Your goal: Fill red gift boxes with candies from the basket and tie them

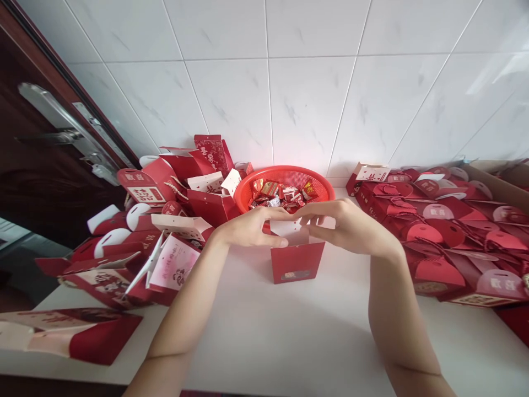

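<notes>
A red paper gift box (pixel 296 263) with a small clear window low on its front stands upright on the white table, its top open and the pale inside showing. My left hand (pixel 258 226) holds it at the left of the opening, thumb at the front rim and fingers reaching over to the back flap. From the right, my right hand (pixel 341 223) has its bent fingers on the flaps at the top edge. Just behind the box sits a red plastic basket (pixel 285 172) with several wrapped candies (pixel 289 193) in it.
On the left lie several open gift boxes (pixel 173 262) in a loose heap, with one box (pixel 103 336) near the table's front edge. Closed boxes (pixel 438 220) with cords are packed in rows on the right. A tiled wall (pixel 309 105) rises behind; a dark door (pixel 37 165) stands at left.
</notes>
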Tool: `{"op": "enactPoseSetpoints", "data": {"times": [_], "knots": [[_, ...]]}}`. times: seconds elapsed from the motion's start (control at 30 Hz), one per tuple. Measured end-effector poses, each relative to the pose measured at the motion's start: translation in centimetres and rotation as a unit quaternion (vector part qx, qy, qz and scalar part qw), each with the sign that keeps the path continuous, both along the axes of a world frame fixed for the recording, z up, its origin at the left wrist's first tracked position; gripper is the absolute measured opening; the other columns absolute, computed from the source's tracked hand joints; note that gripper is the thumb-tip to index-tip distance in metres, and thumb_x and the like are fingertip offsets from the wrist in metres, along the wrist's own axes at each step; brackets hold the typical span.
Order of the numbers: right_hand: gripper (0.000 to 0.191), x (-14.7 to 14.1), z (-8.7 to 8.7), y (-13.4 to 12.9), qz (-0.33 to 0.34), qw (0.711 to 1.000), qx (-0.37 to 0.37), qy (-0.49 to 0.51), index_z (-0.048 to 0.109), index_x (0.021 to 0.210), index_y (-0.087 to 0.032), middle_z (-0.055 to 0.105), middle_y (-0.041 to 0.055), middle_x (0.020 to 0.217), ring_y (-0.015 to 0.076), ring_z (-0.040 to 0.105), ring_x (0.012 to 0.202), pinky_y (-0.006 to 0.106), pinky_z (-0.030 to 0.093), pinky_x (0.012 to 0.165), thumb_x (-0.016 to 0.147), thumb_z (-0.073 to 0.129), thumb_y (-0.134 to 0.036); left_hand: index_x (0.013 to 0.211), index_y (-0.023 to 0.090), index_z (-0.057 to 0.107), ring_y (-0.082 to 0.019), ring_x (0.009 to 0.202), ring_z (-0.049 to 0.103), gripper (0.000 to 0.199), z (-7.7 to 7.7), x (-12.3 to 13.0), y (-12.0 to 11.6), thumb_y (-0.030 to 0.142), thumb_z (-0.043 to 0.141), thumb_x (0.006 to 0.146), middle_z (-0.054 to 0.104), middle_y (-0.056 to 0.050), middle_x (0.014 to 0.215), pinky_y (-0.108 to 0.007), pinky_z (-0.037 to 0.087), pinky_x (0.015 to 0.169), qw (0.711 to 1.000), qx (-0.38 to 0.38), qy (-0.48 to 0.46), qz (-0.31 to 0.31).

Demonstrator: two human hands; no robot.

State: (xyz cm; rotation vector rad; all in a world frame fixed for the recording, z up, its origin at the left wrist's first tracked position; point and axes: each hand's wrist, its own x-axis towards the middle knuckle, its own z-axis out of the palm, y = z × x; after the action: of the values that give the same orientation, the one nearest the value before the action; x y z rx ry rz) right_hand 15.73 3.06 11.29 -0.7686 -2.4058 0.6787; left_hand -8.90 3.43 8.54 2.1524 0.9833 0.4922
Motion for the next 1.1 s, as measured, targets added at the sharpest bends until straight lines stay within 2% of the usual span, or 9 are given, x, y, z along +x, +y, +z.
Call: {"op": "enactPoseSetpoints", "data": {"times": [0.17,0.3,0.5,0.63,0.7,0.77,0.83,0.97,1.1], "knots": [[0.026,1.2,0.2,0.5,-0.062,0.997,0.015,0.047,0.074,0.11,-0.02,0.077,0.006,0.099,0.0188,0.07,0.078,0.03,0.056,0.07,0.09,0.065,-0.034,0.142,0.03,0.057,-0.027,0.14,0.049,0.074,-0.2,-0.3,-0.9,0.037,0.083,0.074,0.056,-0.004,0.15,-0.039,0.039,0.116,1.0,-0.015,-0.002,0.015],[0.041,2.1,-0.6,1.7,-0.07,0.997,-0.013,0.036,0.07,0.119,-0.021,0.074,0.0089,0.112,0.0213,0.07,0.084,0.034,0.057,0.073,0.086,0.069,-0.044,0.14,0.027,0.06,-0.027,0.137,0.053,0.059,-0.8,-0.4,-1.3,0.03,0.073,0.082,0.06,-0.005,0.145,-0.038,0.042,0.114,0.999,0.016,-0.014,0.034],[0.072,3.1,-3.5,3.1,0.01,0.988,-0.156,0.015,0.054,0.14,-0.021,0.068,0.0107,0.116,0.0151,0.066,0.073,0.031,0.057,0.066,0.077,0.078,-0.046,0.142,0.026,0.057,-0.027,0.122,0.064,0.053,-2.5,-0.4,-1.0,0.027,0.062,0.089,0.063,-0.005,0.142,-0.038,0.052,0.103,0.992,0.065,-0.049,0.095],[0.084,3.1,-6.3,2.8,-0.012,0.959,-0.26,0.108,0.04,0.149,-0.024,0.066,0.0098,0.115,0.0128,0.064,0.071,0.029,0.055,0.063,0.076,0.08,-0.041,0.149,0.026,0.049,-0.022,0.101,0.072,0.061,-2.8,0.4,-1.3,0.03,0.062,0.089,0.063,-0.009,0.141,-0.035,0.057,0.09,0.987,0.061,-0.092,0.119],[0.071,2.9,-7.3,2.2,-0.014,0.949,-0.276,0.152,0.05,0.14,-0.021,0.068,0.0062,0.101,0.0111,0.06,0.065,0.025,0.05,0.057,0.078,0.078,-0.042,0.15,0.023,0.048,-0.02,0.092,0.073,0.063,-2.8,0.9,-1.5,0.031,0.062,0.089,0.066,-0.011,0.137,-0.033,0.058,0.085,0.983,0.053,-0.121,0.127],[0.047,2.7,-7.9,1.7,-0.013,0.942,-0.275,0.192,0.065,0.118,-0.017,0.066,0.0018,0.083,0.009,0.052,0.057,0.024,0.044,0.051,0.081,0.075,-0.044,0.149,0.021,0.047,-0.02,0.09,0.073,0.064,-2.9,1.4,-1.6,0.033,0.062,0.089,0.066,-0.013,0.136,-0.032,0.059,0.083,0.979,0.04,-0.155,0.129],[0.036,2.6,-8.3,1.2,-0.023,0.932,-0.274,0.237,0.071,0.097,-0.015,0.062,-0.0004,0.072,0.0079,0.047,0.052,0.023,0.04,0.047,0.081,0.074,-0.047,0.148,0.02,0.048,-0.02,0.092,0.072,0.064,-3.2,1.8,-1.6,0.036,0.063,0.088,0.064,-0.014,0.137,-0.031,0.058,0.082,0.975,0.024,-0.179,0.129],[0.032,2.6,-9.1,0.8,-0.05,0.912,-0.275,0.3,0.07,0.081,-0.016,0.056,-0.0026,0.064,0.0078,0.044,0.048,0.024,0.036,0.043,0.077,0.077,-0.047,0.147,0.021,0.05,-0.023,0.098,0.072,0.065,-4.0,1.9,-1.3,0.043,0.066,0.087,0.065,-0.013,0.136,-0.034,0.058,0.087,0.973,-0.014,-0.187,0.134],[0.033,2.3,-9.6,0.5,-0.082,0.903,-0.271,0.323,0.07,0.081,-0.017,0.055,-0.0024,0.063,0.009,0.045,0.049,0.024,0.038,0.042,0.075,0.078,-0.049,0.148,0.023,0.047,-0.026,0.108,0.071,0.073,-4.4,1.8,-1.1,0.043,0.073,0.083,0.068,-0.012,0.131,-0.038,0.056,0.095,0.973,-0.049,-0.194,0.113]]}}
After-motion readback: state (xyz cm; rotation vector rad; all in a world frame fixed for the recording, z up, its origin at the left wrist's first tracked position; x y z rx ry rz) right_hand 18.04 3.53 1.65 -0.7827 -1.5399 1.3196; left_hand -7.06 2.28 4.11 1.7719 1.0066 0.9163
